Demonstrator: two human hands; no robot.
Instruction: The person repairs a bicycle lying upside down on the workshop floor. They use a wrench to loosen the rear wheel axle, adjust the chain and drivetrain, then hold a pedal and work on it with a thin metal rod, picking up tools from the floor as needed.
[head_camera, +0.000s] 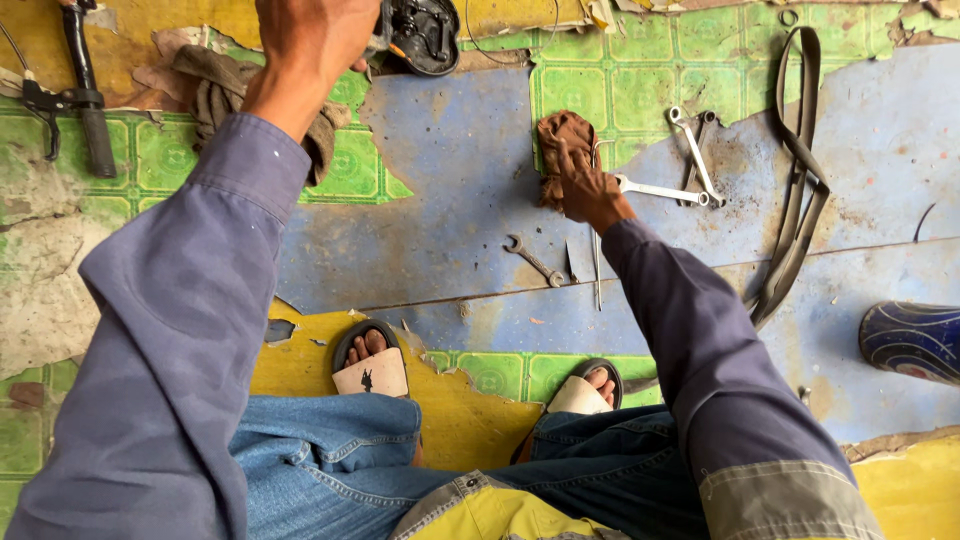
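- Left hand (310, 40) is raised at the top of the view, against a black metal machine part (425, 35); its fingers are cut off by the frame edge, so I cannot tell whether they are clenched or released.
- Right hand (590, 190) reaches down to the floor (450, 200), which is covered in worn, peeling blue, green and yellow sheeting.
- Fingers (565, 160) of the right hand are pressed onto a crumpled rust-brown cloth rag (560, 135) and curl into it, grasping the rag against the floor.
- Just right of those fingers, an angled silver wrench (660, 190) lies flat, its near end at the knuckles.
- Beyond it, a second silver wrench with a ring end (695, 150) crosses over a darker tool.
- Below the fingers, near the wrist, a thin straight metal rod (597, 265) lies on the floor; a small open-ended grey spanner (535, 262) sits just left of it.
- Well right of the fingers, a long looped olive-brown strap (795, 180) runs down the floor.
- Beside the left wrist, a bunched grey-brown cloth (215, 85) lies on the green tiles.
- Far left of it, a black-handled bar tool (85, 95) lies on the floor.
- Lower right edge: a rounded dark blue patterned object (910, 340), partly cut off.
- Feet in dark sandals (370, 360) rest below both hands.
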